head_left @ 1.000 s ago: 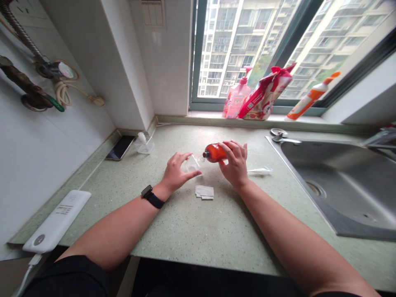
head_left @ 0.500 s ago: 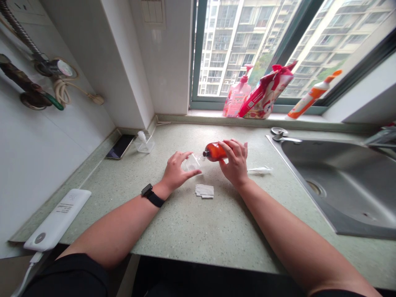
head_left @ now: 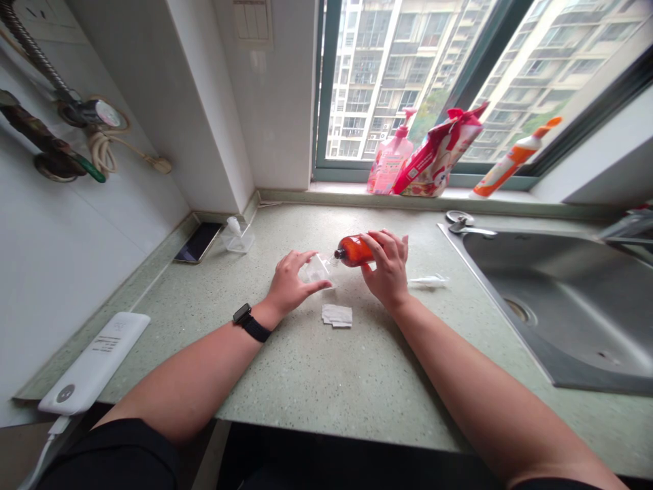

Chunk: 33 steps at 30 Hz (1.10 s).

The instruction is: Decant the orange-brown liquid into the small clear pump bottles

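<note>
My right hand (head_left: 388, 262) is wrapped around an amber bottle (head_left: 354, 251), tilted onto its side with its dark neck to the left. Below the mouth, clear liquid seems to run toward a small clear plastic container (head_left: 320, 271). My left hand (head_left: 294, 280) grips that container between thumb and fingers; its inside is hard to make out. A folded white tissue (head_left: 337, 315) lies on the counter just in front. Beside my right wrist is a thin, whitish clear item (head_left: 431, 280), perhaps a dropper or a wrapped piece.
At the back left are a phone (head_left: 198, 242) and a clear container with a white pump top (head_left: 237, 238). A white power bank (head_left: 95, 362) lies left, the sink (head_left: 561, 299) right. Pink pump bottle (head_left: 390, 163), red bag (head_left: 441, 153) and orange-white bottle (head_left: 510, 163) line the windowsill.
Both hands, the bottle and the container stay nearly in place. The stream at the bottle's mouth looks slightly different.
</note>
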Available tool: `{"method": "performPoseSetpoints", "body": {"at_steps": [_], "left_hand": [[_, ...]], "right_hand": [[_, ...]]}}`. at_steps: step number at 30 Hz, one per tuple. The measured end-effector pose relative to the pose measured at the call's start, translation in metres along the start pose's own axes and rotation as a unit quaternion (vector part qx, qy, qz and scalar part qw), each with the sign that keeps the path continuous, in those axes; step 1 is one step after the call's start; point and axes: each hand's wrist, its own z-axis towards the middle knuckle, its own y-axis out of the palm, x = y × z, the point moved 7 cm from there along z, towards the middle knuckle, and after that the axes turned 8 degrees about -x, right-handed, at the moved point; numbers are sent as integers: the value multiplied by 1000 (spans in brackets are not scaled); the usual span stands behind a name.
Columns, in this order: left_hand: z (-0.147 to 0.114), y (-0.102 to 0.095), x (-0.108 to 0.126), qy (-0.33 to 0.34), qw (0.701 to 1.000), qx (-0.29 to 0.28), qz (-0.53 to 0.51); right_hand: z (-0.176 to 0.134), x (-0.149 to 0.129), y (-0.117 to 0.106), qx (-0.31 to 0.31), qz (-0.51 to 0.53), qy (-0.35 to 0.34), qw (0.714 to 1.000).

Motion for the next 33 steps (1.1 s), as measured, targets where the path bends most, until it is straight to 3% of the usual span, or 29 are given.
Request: {"method": "performPoseSetpoints", "body": {"at_steps": [33], "left_hand": [[1,1,-2,-7,1000,-4,-18]], "right_hand": [[1,0,0,-16,-6,15,1000]]}}
